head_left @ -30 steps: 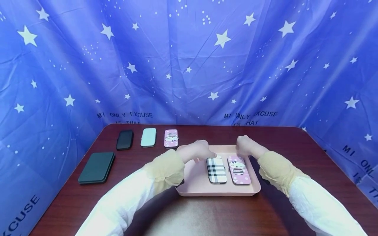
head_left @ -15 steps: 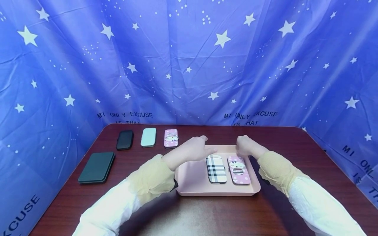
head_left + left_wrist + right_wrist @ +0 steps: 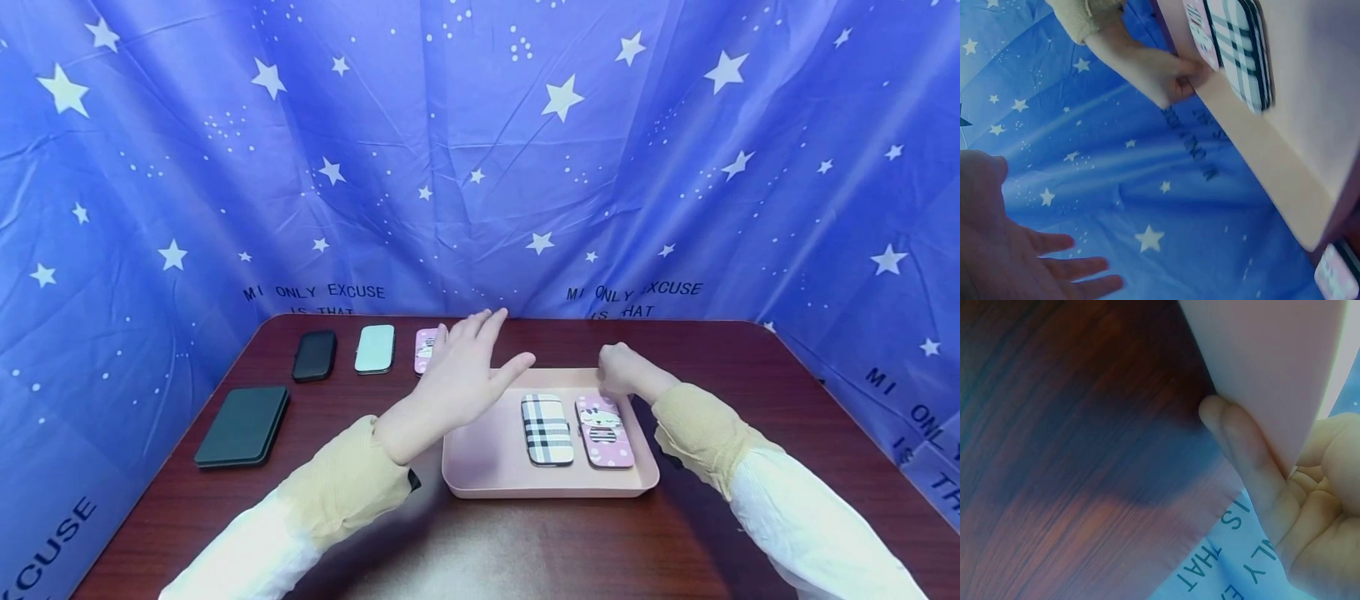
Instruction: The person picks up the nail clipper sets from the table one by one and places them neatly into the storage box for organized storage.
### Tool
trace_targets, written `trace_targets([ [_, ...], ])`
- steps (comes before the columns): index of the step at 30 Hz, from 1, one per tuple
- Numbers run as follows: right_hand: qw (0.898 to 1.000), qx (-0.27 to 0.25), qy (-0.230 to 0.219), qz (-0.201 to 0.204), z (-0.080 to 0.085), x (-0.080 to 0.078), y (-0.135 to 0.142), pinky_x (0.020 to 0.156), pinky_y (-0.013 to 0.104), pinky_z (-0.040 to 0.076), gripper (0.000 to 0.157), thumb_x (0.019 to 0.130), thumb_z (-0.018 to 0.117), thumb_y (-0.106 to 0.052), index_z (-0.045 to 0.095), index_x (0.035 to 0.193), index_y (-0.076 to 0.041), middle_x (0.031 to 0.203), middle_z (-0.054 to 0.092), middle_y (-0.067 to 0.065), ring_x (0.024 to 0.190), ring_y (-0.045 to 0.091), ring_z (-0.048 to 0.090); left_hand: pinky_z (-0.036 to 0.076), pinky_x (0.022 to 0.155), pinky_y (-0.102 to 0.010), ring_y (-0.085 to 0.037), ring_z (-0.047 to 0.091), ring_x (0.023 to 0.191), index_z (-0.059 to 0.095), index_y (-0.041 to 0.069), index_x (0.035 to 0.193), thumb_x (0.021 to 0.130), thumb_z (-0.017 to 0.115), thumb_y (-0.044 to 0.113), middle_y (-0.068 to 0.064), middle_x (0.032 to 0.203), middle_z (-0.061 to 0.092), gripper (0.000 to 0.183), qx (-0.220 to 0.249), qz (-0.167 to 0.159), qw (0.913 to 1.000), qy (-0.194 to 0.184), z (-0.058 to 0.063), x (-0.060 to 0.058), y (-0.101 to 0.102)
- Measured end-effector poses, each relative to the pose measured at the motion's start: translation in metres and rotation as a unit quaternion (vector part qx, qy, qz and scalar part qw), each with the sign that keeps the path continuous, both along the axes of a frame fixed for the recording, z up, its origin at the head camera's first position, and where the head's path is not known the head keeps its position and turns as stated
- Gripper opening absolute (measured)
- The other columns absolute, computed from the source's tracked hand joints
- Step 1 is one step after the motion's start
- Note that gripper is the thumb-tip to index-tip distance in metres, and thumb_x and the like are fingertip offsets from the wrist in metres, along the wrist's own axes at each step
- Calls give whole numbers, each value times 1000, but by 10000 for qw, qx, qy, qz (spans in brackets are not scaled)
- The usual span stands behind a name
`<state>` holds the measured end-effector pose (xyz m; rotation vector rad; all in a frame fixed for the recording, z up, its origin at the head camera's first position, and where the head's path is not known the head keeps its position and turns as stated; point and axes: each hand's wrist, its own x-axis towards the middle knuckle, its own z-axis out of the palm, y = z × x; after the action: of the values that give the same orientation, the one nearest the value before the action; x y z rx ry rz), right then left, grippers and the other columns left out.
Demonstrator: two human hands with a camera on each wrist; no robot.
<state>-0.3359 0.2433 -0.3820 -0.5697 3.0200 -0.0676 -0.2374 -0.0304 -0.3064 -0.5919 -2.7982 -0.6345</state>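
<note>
My left hand (image 3: 453, 379) hovers over the back left corner of a pale pink tray (image 3: 551, 491), fingers spread and holding nothing. In the left wrist view its fingers (image 3: 1075, 269) are extended and apart from the tray. My right hand (image 3: 630, 372) grips the tray's back right corner; the right wrist view shows the wall (image 3: 1272, 369) between thumb and fingers. Inside the tray lie a flat plaid case (image 3: 547, 430) and, to its right, a flat pink case (image 3: 606, 435) with a cat picture.
At the back left of the table (image 3: 517, 550) lie a black case (image 3: 315, 356), a pale mint case (image 3: 375, 349) and another pink case (image 3: 423, 350), partly hidden by my left hand. Nearer is a larger dark green case (image 3: 243, 427). A blue star-printed curtain (image 3: 480, 167) hangs behind.
My left hand has lifted from above the plaid case and moved left, its fingers spreading. The right hand stays at the tray's corner, and the tray and cases keep their places.
</note>
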Motion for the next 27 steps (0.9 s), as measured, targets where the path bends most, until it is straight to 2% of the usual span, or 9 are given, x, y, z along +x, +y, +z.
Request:
trace_targets([
  [4, 10000, -18, 75, 60, -1, 0, 0, 51, 32, 49, 24, 70, 62, -4, 47, 52, -10, 53, 50, 3, 52, 19, 51, 10, 113, -58, -29, 20, 143, 24, 22, 150, 90, 40, 66, -9, 155, 25, 76, -132, 30, 9977, 662, 1, 4, -10],
  [7, 9995, -46, 278, 172, -2, 1, 0, 53, 36, 50, 23, 70, 62, -4, 48, 52, -9, 54, 50, 4, 53, 20, 48, 11, 113, -60, -29, 18, 143, 22, 23, 151, 90, 41, 66, -9, 156, 22, 77, -354, 99, 9929, 1135, 0, 6, -17],
  [10, 9988, -61, 433, 238, -2, 2, 0, 56, 39, 50, 21, 69, 62, -4, 49, 53, -9, 55, 50, 5, 54, 21, 47, 12, 112, -61, -31, 18, 143, 22, 23, 151, 89, 41, 66, -10, 156, 21, 77, -554, 198, 9879, 1435, -1, 8, -24],
  [18, 9991, -95, 374, 174, -2, 4, 0, 55, 39, 50, 19, 66, 64, -3, 51, 53, -8, 55, 51, 4, 54, 21, 46, 6, 112, -61, -30, 12, 145, 23, 27, 150, 87, 45, 66, -10, 157, 18, 77, -605, 341, 9852, 1570, -5, 11, -46],
  [27, 9995, -52, 308, 106, -3, 1, 1, 55, 39, 50, 18, 70, 61, -4, 52, 55, -7, 56, 52, 6, 55, 23, 48, 6, 111, -64, -33, 10, 145, 24, 32, 150, 85, 49, 65, -9, 158, 15, 77, -553, 657, 9815, 1709, -23, 7, -77],
])
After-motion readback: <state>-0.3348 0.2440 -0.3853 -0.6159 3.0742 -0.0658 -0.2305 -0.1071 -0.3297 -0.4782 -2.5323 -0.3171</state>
